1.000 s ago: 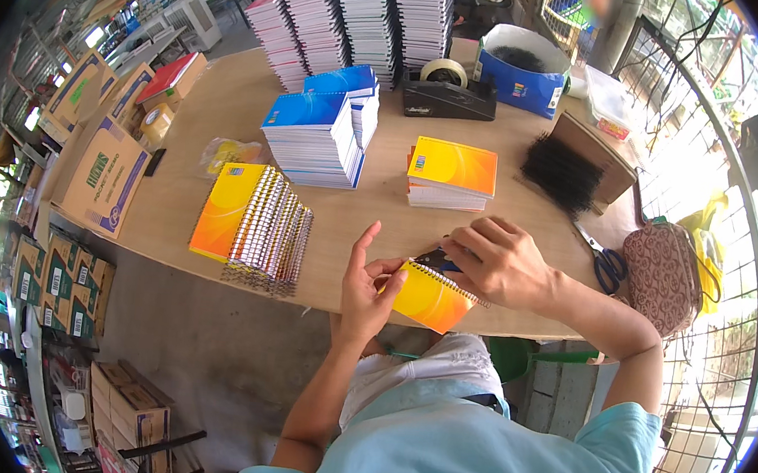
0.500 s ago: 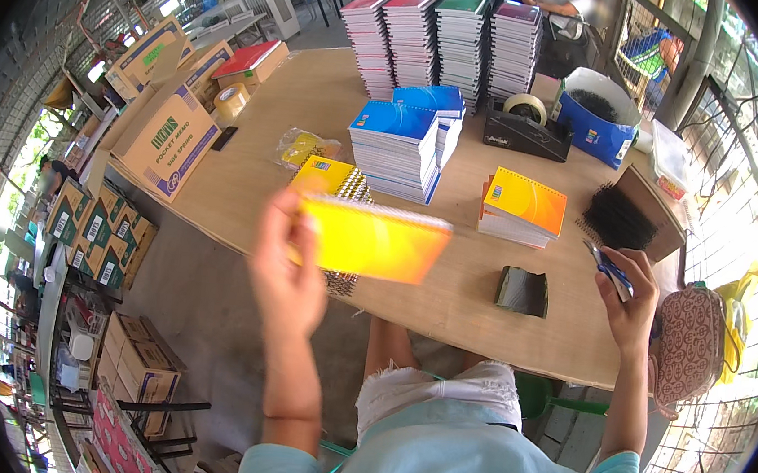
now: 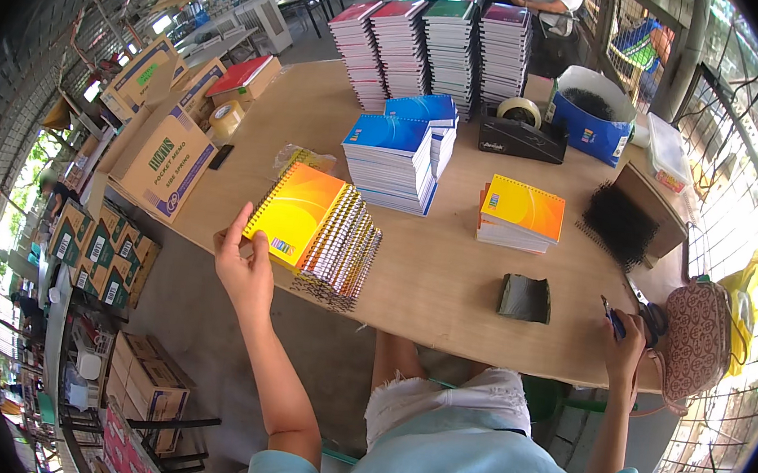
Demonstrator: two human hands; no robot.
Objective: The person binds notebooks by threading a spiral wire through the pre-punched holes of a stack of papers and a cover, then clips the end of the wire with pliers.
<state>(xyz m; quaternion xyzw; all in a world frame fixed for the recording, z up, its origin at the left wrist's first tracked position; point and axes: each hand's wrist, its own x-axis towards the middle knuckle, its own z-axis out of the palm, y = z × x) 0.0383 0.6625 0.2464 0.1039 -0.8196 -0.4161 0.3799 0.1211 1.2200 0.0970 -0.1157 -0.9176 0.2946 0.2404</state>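
Note:
My left hand (image 3: 248, 266) grips the near left edge of a yellow-orange spiral notebook (image 3: 295, 216), thumb on its cover. That notebook lies on top of a leaning stack of similar spiral-bound notebooks (image 3: 341, 260) at the table's near edge. On the right, my right hand (image 3: 626, 344) is closed around a small pair of pliers (image 3: 612, 317) with blue handles, its tip pointing up and left. Beside it lie dark-handled scissors (image 3: 654, 316). A shorter pile of yellow-orange notebooks (image 3: 522, 208) stands between my hands, with a small dark open tray (image 3: 525, 298) in front of it.
Blue notebook stacks (image 3: 390, 161) stand mid-table, with tall notebook stacks (image 3: 449, 53) behind. A tape dispenser (image 3: 523, 136), a blue box of black coils (image 3: 592, 115), more black coils (image 3: 619, 221) and a patterned pouch (image 3: 696, 341) line the right. A carton (image 3: 164, 164) sits left.
My left hand has brought the notebook down and left onto the stack, turning it. My right hand has moved down with the pliers, and the scissors have come into sight.

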